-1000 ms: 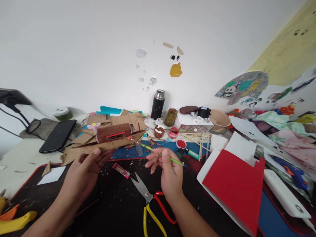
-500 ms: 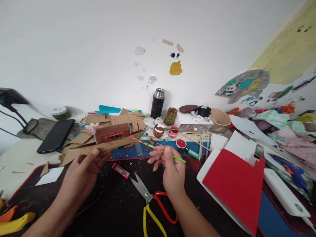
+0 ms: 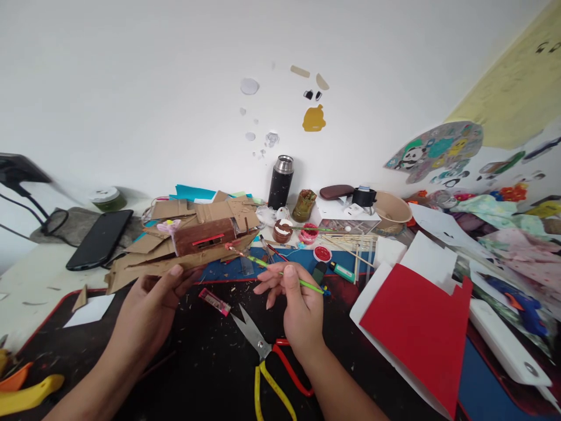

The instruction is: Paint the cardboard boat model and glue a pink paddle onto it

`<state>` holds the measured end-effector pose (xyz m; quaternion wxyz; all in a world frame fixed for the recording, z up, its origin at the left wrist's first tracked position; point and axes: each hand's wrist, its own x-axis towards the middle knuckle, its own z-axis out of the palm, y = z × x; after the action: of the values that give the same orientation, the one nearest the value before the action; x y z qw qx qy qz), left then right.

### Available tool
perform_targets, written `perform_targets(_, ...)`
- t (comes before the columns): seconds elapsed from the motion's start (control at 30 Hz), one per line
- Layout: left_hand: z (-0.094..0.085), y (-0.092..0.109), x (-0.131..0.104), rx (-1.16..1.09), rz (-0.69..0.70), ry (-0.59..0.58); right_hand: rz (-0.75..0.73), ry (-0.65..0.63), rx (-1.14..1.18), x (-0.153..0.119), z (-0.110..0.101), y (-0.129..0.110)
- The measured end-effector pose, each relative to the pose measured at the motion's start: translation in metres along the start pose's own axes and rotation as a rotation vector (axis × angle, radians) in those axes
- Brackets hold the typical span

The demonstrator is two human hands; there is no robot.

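My left hand (image 3: 151, 301) grips the near edge of a cardboard model, thumb on top and the other fingers partly hidden beneath. The model has a brown-painted box (image 3: 182, 241) with a red-edged slot, on a bare cardboard strip (image 3: 193, 258). A fuzzy pink piece (image 3: 169, 227) sits at its left end. My right hand (image 3: 300, 307) pinches a green paintbrush (image 3: 258, 261) between thumb and fingers. The reddish brush tip is near the strip's right part; whether it touches, I cannot tell. Below, open scissors (image 3: 262, 349) with red and yellow handles lie on the black mat (image 3: 210, 362).
Behind are paint pots, brown (image 3: 283, 232) and red (image 3: 309, 234), a red-filled lid (image 3: 322, 254), a black flask (image 3: 281, 182) and cardboard scraps (image 3: 149, 244). Red card (image 3: 416, 327) lies right, a phone (image 3: 100, 240) left. A small pink-ended case (image 3: 214, 301) lies between my hands.
The brown box in my left hand has shifted slightly right. My right hand and the paintbrush have moved a little left, the tip now over the cardboard strip.
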<state>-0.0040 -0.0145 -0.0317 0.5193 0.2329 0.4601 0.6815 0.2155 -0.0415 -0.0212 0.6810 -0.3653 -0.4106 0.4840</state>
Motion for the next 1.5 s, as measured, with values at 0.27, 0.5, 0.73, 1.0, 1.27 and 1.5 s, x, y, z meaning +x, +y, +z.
perform_targets(0.27, 0.001, -0.002, -0.001, 0.019, -0.001, 0.018, 0.001, -0.037, 0.001, -0.003, 0.002, 0.003)
perform_targets(0.5, -0.002, -0.007, -0.001, 0.060, -0.004, 0.001, 0.023, -0.061, -0.007, -0.006, 0.006, 0.005)
perform_targets(0.73, -0.004, -0.009, -0.001, 0.061, 0.002, -0.018, 0.031, -0.085, -0.036, -0.008, 0.009, 0.004)
perform_targets(1.0, -0.005, -0.008, -0.001, 0.006, -0.021, 0.005, 0.012, -0.046, -0.036, -0.002, 0.003, 0.003)
perform_targets(1.27, -0.003, -0.006, 0.000, -0.031, -0.065, -0.008, 0.016, 0.009, -0.041, 0.003, 0.000, -0.001)
perform_targets(1.5, -0.006, -0.005, 0.002, -0.042, -0.096, -0.026, 0.023, 0.026, -0.057, 0.007, -0.004, -0.004)
